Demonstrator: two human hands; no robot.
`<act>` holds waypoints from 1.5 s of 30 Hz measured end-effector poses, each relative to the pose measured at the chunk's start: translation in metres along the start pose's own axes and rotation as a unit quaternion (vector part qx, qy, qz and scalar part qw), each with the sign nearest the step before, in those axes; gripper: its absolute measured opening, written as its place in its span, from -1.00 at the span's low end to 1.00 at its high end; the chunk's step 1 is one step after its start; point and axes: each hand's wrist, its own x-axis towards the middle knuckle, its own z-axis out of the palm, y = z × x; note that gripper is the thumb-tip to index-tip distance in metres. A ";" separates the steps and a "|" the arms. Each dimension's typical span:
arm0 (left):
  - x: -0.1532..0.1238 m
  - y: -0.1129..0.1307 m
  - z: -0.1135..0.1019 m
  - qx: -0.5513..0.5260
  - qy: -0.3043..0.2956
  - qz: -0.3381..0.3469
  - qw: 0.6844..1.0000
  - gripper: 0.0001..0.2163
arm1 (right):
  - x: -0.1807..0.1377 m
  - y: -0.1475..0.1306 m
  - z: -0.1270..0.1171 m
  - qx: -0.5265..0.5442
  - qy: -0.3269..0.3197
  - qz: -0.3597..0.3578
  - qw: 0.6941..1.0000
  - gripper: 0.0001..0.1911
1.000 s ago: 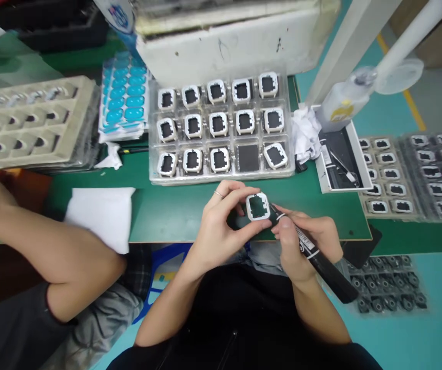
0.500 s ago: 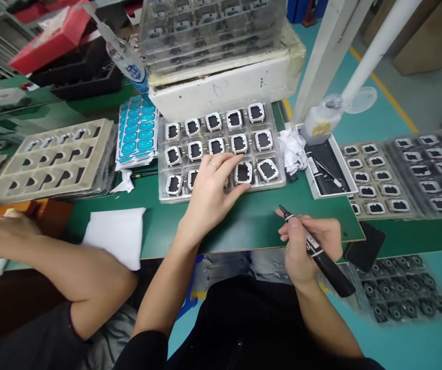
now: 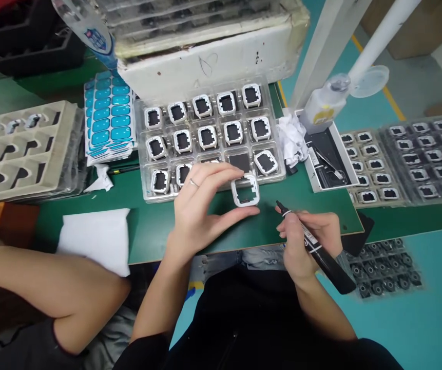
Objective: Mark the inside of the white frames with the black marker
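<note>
The left hand (image 3: 201, 210) pinched a white frame (image 3: 256, 191) between thumb and fingers, just above the surface (image 3: 155, 221) near the tray (image 3: 142, 154). The frame looked light, stiff and thin-walled, best held by its outer edges. The right hand (image 3: 305, 239) gripped a marker (image 3: 330, 270), tip toward the frame

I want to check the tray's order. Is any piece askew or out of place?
Yes. In the clear tray, the white frame in the bottom-right corner lies rotated, unlike its straight neighbours. The pocket left of it is empty.
</note>
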 end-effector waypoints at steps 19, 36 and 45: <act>-0.010 -0.011 -0.004 0.043 0.010 -0.033 0.998 -0.43 | -0.002 -0.001 0.000 -0.011 -0.015 -0.011 1.000 -0.78; 0.029 -0.032 0.008 0.129 -0.096 -0.024 0.987 -0.62 | 0.004 -0.001 -0.005 0.030 -0.076 -0.074 0.994 -0.86; 0.048 -0.023 0.023 0.114 -0.087 -0.044 0.989 -0.64 | 0.004 0.002 -0.004 0.046 -0.072 -0.089 0.992 -0.88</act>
